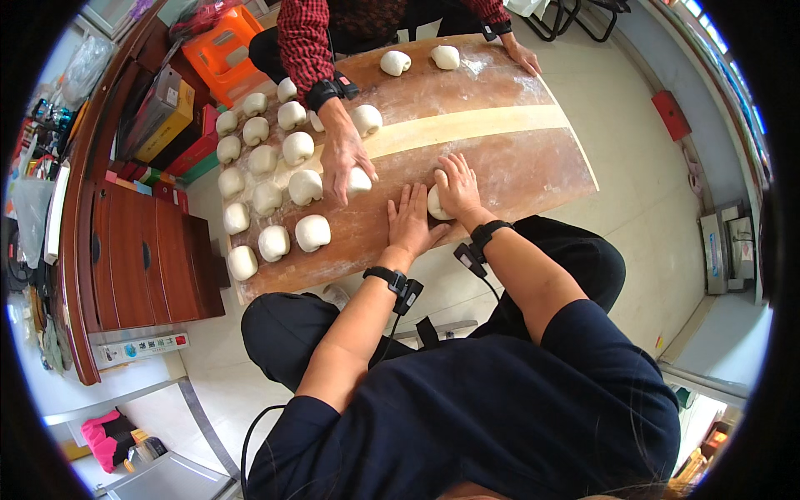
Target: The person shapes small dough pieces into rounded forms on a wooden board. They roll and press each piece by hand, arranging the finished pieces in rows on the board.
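Note:
My right hand (458, 186) rests over the right side of a white dough ball (437, 205) near the front edge of the floured wooden board (500, 162). Just left of that ball, my left hand (410, 219) lies palm down, fingers spread and pointing away from me. Part of the ball is hidden under my right hand; whether the fingers grip it I cannot tell. Rows of shaped dough pieces (312, 233) cover the board's left part, and two more dough pieces (395, 63) sit near its far edge.
Across the board, another person's hand (342, 153) touches a dough piece (359, 181); their other hand (522, 56) is on the far right corner. A wooden drawer cabinet (150, 256) and an orange plastic stool (222, 50) stand to the left. Cables hang from my wristbands.

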The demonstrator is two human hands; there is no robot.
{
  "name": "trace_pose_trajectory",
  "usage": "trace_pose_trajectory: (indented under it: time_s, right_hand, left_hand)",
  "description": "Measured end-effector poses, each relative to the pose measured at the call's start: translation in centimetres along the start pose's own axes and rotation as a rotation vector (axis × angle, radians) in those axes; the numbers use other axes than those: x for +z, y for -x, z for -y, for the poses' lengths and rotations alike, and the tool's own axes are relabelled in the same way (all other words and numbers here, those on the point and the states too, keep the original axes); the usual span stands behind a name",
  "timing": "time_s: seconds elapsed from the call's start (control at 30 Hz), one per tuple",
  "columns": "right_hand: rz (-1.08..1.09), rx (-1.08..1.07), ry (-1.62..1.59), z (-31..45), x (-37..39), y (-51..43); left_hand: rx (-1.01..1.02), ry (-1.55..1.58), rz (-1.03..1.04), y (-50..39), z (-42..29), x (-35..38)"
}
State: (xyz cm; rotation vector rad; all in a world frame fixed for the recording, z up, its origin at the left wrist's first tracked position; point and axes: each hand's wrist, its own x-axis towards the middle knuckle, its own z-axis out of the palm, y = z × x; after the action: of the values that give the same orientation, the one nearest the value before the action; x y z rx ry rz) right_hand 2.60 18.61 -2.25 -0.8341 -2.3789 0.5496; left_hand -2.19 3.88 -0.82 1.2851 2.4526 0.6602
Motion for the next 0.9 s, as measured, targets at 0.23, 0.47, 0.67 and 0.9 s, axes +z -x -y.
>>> trace_pose_trajectory:
  time_s: [0.23, 0.47, 0.67, 0.9]
  right_hand:
    - [0.09, 0.009, -0.298, 1.6, -4.7, 5.3]
    - [-0.002, 0.007, -0.197, -4.2, -3.3, 2.8]
    - [0.266, 0.309, -0.488, -1.3, -5.1, 2.9]
    - [0.125, -0.105, -0.154, -4.6, -4.0, 4.3]
  left_hand:
    - [0.178, -0.003, -0.094, 1.5, -0.7, 3.8]
    - [0.178, 0.196, -0.046, -1.2, -4.0, 3.5]
    - [0.171, 0.224, -0.135, 0.2, -3.0, 3.8]
    - [0.198, 0.026, -0.005, -0.3, -4.2, 4.9]
